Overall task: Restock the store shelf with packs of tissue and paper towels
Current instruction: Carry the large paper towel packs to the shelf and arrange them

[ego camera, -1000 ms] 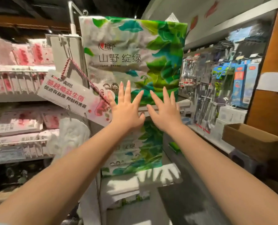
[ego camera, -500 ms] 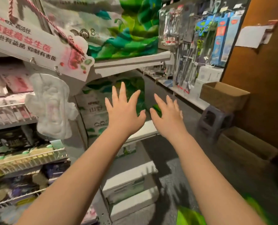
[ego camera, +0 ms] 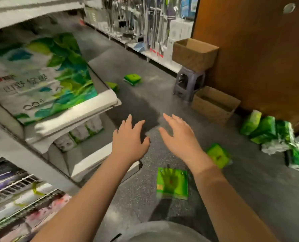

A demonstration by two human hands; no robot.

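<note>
A large green-and-white tissue pack [ego camera: 40, 75] lies on the white shelf [ego camera: 79, 117] at the left. My left hand [ego camera: 129, 140] and my right hand [ego camera: 180, 137] hover side by side over the grey floor, fingers spread, holding nothing. Small green tissue packs lie on the floor: one flat pack [ego camera: 172, 184] below my right wrist, one [ego camera: 218, 155] just right of my right forearm, and one farther off [ego camera: 132, 79]. A heap of green packs [ego camera: 274, 135] lies at the right by the wooden panel.
A cardboard box [ego camera: 194, 53] sits on a grey plastic stool [ego camera: 188, 82]; another open box [ego camera: 215, 104] rests on the floor beside it. Wooden panel [ego camera: 258, 49] at right. Wire shelves with pink packs [ego camera: 23, 206] at lower left. Hanging goods along the far aisle.
My view has swung down from the shelf to the floor. Both hands left the big pack on the shelf and dropped lower, still open and empty.
</note>
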